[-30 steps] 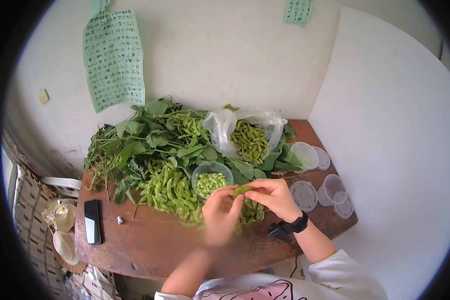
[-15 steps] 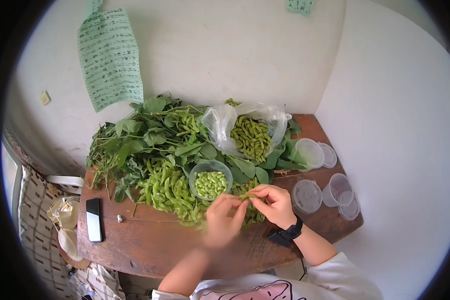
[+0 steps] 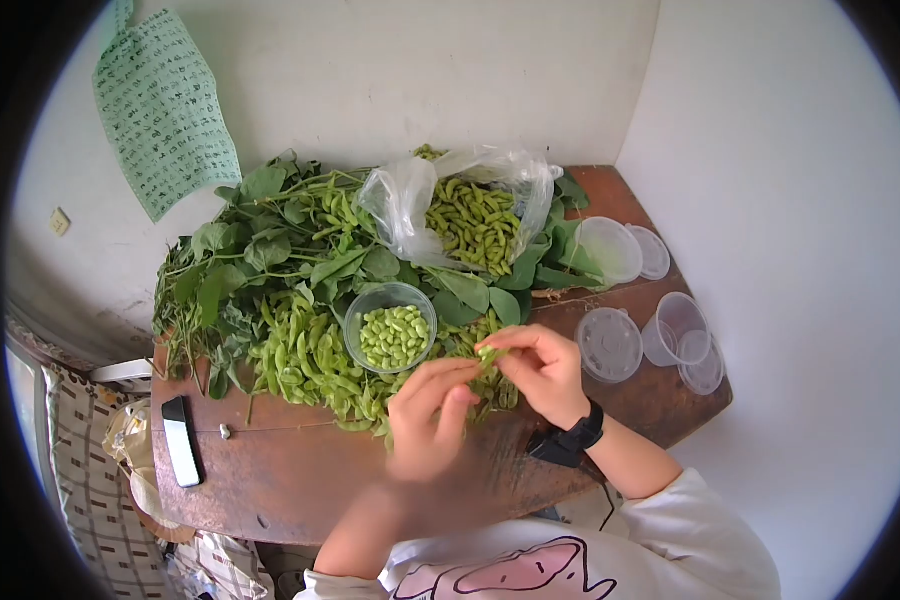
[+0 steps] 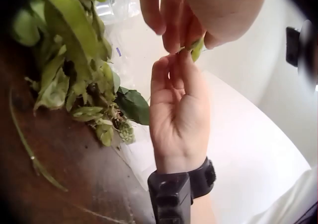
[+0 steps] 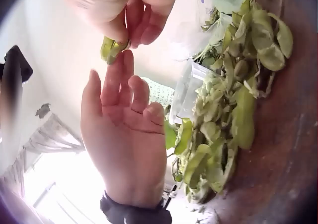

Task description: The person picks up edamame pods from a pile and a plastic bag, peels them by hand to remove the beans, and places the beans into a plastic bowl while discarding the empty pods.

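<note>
Between thumb and fingertips, my right hand [image 3: 547, 378] pinches a green soybean pod [image 3: 487, 356], split, with a paler bit showing at its end. My left hand [image 3: 428, 418] reaches to the same pod [image 5: 111, 50]. Its index and middle fingers lie nearly straight with their tips at the pod, and its thumb stands apart. Just beyond the hands is a clear plastic bowl [image 3: 378, 293] holding shelled green beans [image 3: 394, 337]. Loose pods [image 3: 315, 365] are heaped left of the bowl, and more pods and husks lie partly hidden under the hands.
Leafy bean stalks [image 3: 260, 245] cover the back of the wooden table [image 3: 300, 465]. A plastic bag [image 3: 400, 215] of pods stands behind the bowl. Clear lids [image 3: 610, 345] and a tub [image 3: 675, 335] lie at right. A phone [image 3: 180, 442] rests near the left edge.
The pod was whole between both hands; now it is split in the right fingers. The left thumb has come away from it. The head view has tilted, shifting the table up and leftward.
</note>
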{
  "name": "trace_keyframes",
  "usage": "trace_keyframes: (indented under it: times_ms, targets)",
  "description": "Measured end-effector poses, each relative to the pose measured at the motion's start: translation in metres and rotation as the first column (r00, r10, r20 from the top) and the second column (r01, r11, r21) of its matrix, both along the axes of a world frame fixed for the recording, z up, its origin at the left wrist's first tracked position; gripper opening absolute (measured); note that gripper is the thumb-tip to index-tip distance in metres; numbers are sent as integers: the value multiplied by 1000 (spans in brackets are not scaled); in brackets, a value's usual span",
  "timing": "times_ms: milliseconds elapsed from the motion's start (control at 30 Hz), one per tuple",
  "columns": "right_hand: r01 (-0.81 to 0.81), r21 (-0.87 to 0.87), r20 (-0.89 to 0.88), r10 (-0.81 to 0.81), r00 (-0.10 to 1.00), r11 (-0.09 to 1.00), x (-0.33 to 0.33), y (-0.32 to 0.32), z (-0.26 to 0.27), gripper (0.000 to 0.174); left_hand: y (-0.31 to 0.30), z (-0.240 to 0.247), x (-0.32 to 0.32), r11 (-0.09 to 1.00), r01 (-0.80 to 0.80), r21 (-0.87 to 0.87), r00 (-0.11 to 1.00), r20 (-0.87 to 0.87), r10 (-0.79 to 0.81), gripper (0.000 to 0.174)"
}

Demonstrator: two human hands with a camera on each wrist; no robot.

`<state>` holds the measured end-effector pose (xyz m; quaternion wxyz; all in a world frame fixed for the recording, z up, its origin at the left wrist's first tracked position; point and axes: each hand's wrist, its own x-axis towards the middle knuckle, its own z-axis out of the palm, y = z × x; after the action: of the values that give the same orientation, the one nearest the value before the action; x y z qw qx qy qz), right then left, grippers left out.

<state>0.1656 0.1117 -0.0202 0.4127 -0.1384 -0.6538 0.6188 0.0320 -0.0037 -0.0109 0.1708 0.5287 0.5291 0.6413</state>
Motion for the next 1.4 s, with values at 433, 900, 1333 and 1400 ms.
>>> trace_keyframes:
  times_ms: [433,900,1333,1400]
  targets:
    - [-261,-430,-36,272,962,864,1,7,-1,21,6,-3,-4,988,-17,-155,998,56,26,19]
    - [-283,-541,-56,302,952,792,1,7,5,25,6,-1,-2,985,101,-141,905,425,-32,12]
    - [-564,-591,-443,352,824,576,6,19,-6,32,5,0,-39,889,-407,-210,879,172,444,16]
    - [-521,-588,-400,338,852,619,5,17,-2,33,7,-4,-42,829,-532,-173,847,-90,524,27]
